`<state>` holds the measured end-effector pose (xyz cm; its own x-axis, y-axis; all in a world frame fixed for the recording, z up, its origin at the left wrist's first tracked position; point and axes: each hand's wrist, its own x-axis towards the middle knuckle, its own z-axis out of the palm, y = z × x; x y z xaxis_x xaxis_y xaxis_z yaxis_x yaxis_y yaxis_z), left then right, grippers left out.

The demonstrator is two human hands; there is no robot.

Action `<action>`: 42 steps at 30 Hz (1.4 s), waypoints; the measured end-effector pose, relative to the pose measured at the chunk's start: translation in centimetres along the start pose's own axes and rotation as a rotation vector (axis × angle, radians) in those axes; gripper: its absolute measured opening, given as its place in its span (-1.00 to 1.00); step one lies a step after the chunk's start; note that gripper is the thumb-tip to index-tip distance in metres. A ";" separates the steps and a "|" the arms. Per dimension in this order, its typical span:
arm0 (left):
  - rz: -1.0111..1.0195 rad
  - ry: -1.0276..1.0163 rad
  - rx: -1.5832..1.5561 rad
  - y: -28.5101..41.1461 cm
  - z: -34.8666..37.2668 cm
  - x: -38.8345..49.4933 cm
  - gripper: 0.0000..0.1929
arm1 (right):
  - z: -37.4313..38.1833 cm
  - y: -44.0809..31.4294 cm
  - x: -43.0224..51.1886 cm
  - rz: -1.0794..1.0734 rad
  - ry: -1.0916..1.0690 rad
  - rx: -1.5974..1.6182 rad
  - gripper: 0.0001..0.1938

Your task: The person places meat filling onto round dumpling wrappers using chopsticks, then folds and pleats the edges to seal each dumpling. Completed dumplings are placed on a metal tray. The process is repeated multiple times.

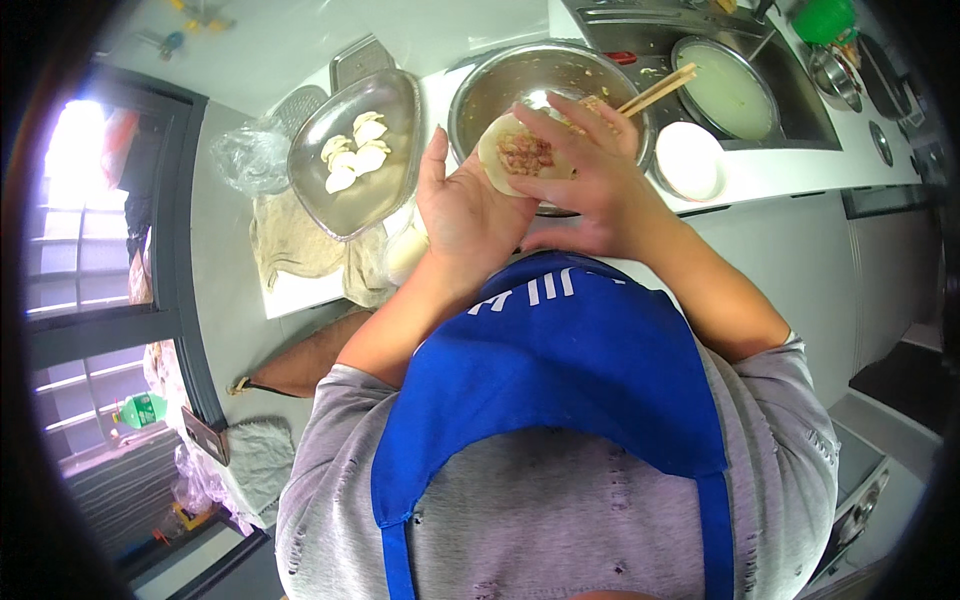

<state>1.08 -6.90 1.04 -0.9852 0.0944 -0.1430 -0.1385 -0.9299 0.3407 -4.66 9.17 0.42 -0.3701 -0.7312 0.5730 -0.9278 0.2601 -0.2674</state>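
Note:
On the upturned palm and fingers of my left hand [476, 214] rests a round dough dumpling wrapper [493, 142], with minced filling [525, 154] heaped in its middle. My right hand [604, 187] hovers over the wrapper's right side, fingers spread, one fingertip at its near edge; whether it presses the dough I cannot tell. Behind both hands stands a large steel bowl [472, 94] holding more filling [589, 112], partly hidden by my fingers. Wooden chopsticks [660, 88] lean out over its right rim. To the left, several folded dumplings [356, 154] sit in a metal tray [375, 210].
A white bowl [690, 161] stands right of the steel bowl. The sink [802, 124] holds a basin of cloudy liquid [727, 90]. A plastic bag [251, 154] and a cloth [296, 236] lie by the tray. Pale dough in plastic [405, 251] is beside my left wrist.

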 end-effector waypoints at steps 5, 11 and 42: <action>0.021 -0.073 -0.066 1.4 -1.1 -1.0 -0.20 | 0.4 0.9 1.1 -0.121 0.104 -0.031 -0.66; 0.182 -0.154 0.344 1.3 -1.6 -2.4 -0.48 | 2.1 0.2 3.2 -0.072 0.332 0.225 -0.72; 0.773 0.379 1.133 3.6 -3.9 -5.9 -0.64 | 6.4 -3.2 6.4 -0.053 0.406 0.484 -0.90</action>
<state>6.76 -12.17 -0.51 -0.7875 -0.5658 0.2444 0.2305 0.0974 0.9682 -3.79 -0.35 0.02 -0.4003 -0.4132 0.8180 -0.8545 -0.1544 -0.4961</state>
